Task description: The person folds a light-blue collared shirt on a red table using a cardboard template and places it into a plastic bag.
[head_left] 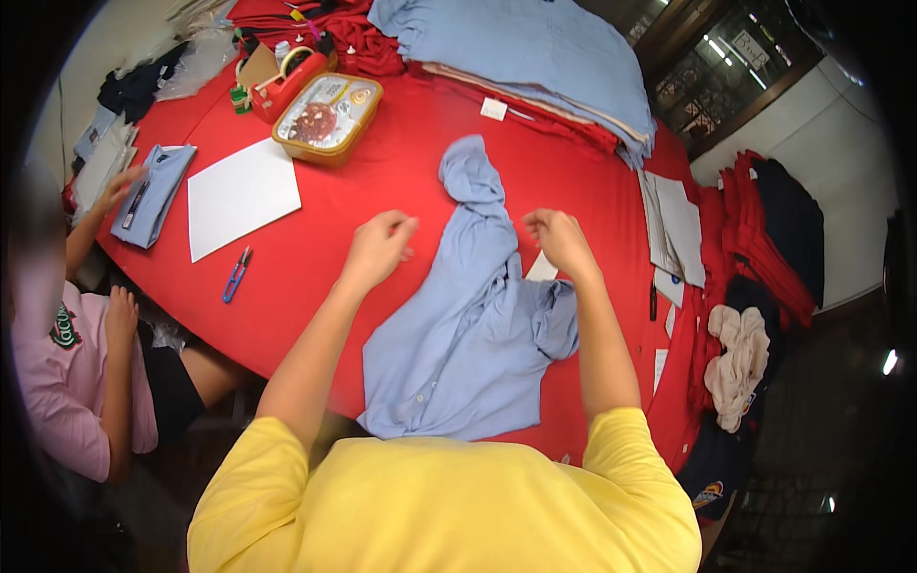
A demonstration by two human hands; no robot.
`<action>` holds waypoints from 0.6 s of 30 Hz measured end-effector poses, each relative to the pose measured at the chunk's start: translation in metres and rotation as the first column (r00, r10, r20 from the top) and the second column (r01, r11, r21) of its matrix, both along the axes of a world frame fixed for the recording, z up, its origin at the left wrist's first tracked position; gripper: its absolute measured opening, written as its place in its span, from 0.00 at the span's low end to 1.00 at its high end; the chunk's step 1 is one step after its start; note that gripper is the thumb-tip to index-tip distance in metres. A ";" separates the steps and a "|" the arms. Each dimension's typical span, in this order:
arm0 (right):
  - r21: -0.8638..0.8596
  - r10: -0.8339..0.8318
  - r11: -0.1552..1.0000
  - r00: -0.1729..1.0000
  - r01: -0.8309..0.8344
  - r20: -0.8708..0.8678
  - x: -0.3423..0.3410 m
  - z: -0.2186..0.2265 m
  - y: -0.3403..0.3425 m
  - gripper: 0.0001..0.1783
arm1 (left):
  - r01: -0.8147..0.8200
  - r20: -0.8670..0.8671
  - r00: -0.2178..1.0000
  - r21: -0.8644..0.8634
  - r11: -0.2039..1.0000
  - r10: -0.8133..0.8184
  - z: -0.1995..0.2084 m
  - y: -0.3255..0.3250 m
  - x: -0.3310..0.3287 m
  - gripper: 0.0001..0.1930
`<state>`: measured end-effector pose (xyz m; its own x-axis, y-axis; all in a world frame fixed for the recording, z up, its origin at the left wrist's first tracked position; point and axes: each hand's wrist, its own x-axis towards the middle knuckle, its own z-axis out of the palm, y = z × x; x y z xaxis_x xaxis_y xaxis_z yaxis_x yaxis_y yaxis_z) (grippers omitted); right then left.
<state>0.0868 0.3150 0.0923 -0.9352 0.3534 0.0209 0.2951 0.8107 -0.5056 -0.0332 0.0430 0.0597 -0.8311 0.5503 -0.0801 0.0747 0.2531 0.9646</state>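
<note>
A light blue buttoned shirt (449,353) lies rumpled on the red-covered table right before me. One bunched sleeve points away from me, and the other part bulges at the right near my forearm. My left hand (380,250) hovers left of the shirt, its fingers loosely apart, slightly blurred and holding nothing. On the other side, my right hand (564,244) is over the cloth with loosely bent fingers and nothing visible in them. Neither hand appears to touch the shirt. Below my right hand a small white card (543,268) shows beside the shirt.
White board (244,199), blue-handled thread snips (237,275), folded blue shirt (158,191) and plastic tub (328,115) lie leftward. A person (86,363) sits at left, one hand near the folded shirt. Stacked blue cloth (535,57) is at the back; red and dark garments (788,220) are at right.
</note>
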 end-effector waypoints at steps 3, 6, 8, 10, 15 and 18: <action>0.275 -0.174 0.957 0.947 0.097 0.271 -0.030 -0.052 0.009 0.17 | 0.078 0.037 0.997 -0.099 0.992 -0.074 -0.009 0.056 0.018 0.24; -0.306 0.127 0.935 0.975 -0.179 -0.181 -0.046 -0.103 -0.023 0.18 | -0.132 -0.542 0.840 -0.160 0.978 0.024 -0.092 0.094 0.034 0.25; -0.599 0.211 0.730 0.942 -0.328 -0.260 -0.038 -0.124 -0.008 0.19 | -0.200 -0.499 0.860 -0.140 0.970 0.106 -0.064 0.091 0.058 0.25; -0.852 0.165 0.478 0.975 -0.212 -0.151 -0.019 -0.109 -0.023 0.19 | -0.051 -0.254 0.966 -0.033 0.998 0.041 -0.062 0.070 0.054 0.22; -0.836 0.045 0.546 0.999 -0.041 -0.020 0.013 -0.093 -0.053 0.23 | -0.061 0.133 0.991 0.334 0.940 0.017 -0.101 0.014 0.052 0.16; -0.770 0.007 0.638 1.000 -0.001 0.005 0.018 -0.091 -0.078 0.31 | 0.019 -0.030 0.999 0.291 0.957 -0.011 -0.119 -0.008 0.060 0.15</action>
<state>0.1053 0.2371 0.0013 -0.9357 0.2345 -0.2634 0.2987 0.1296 -0.9455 0.0270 0.0354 -0.0595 -0.8223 0.5586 0.1084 0.1039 -0.0399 0.9938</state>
